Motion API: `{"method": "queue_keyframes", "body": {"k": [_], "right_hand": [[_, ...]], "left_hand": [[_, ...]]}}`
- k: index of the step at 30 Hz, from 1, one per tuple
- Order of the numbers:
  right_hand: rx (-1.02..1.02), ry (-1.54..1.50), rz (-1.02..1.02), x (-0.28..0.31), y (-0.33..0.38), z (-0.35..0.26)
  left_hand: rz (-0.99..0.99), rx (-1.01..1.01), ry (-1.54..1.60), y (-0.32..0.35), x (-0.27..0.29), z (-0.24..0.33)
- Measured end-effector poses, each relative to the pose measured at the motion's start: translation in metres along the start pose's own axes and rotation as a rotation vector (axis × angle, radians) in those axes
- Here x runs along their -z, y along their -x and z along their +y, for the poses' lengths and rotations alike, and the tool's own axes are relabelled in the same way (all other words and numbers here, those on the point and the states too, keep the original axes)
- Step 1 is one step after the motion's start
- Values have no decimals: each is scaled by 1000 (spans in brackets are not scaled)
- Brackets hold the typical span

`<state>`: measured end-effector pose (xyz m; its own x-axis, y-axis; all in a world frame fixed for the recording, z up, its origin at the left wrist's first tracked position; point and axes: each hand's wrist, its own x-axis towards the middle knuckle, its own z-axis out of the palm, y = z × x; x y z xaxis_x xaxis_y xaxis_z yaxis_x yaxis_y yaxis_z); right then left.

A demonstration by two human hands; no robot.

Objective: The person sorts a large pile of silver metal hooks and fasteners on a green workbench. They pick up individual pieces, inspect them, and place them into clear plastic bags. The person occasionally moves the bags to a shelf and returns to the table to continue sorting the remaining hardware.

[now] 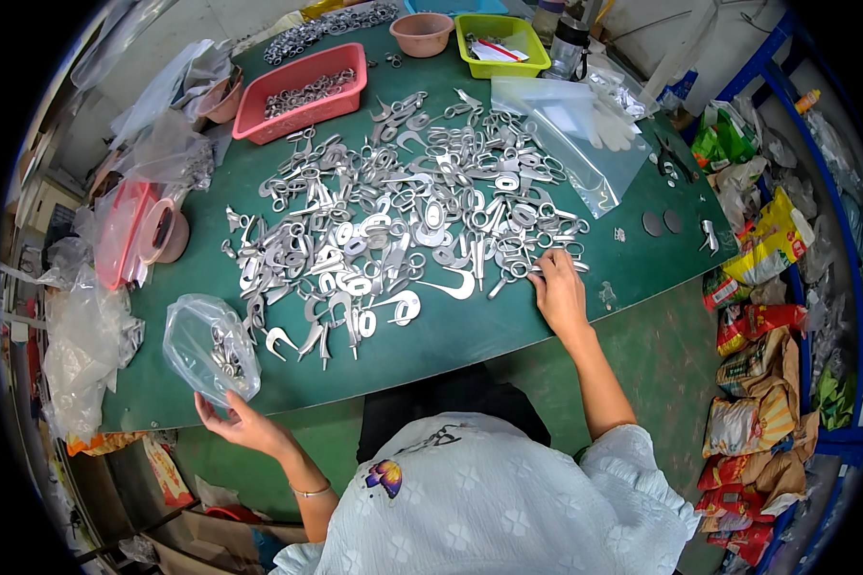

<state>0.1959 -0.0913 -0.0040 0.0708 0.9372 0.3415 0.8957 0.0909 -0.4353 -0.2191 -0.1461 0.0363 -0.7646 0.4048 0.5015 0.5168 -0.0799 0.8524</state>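
Observation:
A wide heap of grey metal parts (384, 225), many with ring-shaped or slotted ends and some hooked, covers the middle of the green table (470, 335). At the heap's right front edge, my right hand (561, 297) is closed, fingertips down on a ringed metal part (520, 272); the fingers partly hide it. At the table's left front edge, my left hand (230, 422) has its thumb and fingers on the near rim of a clear plastic bag (190, 331). Several small metal pieces (228, 353) lie inside the bag.
Behind the heap stand a pink basket (300, 113) of metal rings, a round pink bowl (422, 36) and a yellow-green basket (501, 67). Clear plastic sheets (585, 144), a white glove (612, 129) and pliers (676, 158) lie right. Blue shelving (849, 316) with bags stands beyond.

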Motion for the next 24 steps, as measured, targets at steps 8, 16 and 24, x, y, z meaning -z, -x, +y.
{"method": "queue_keyframes", "body": {"k": [8, 16, 24], "right_hand": [[-143, -283, -76, 1, 8, 19], [-706, -1547, -166, 6, 9, 29], [-297, -1632, -555, 7, -21, -100]], "left_hand": [[-10, 0, 35, -1, 3, -2], [-13, 37, 37, -2, 2, -2], [-249, 101, 306, -11, 0, -3]]}}
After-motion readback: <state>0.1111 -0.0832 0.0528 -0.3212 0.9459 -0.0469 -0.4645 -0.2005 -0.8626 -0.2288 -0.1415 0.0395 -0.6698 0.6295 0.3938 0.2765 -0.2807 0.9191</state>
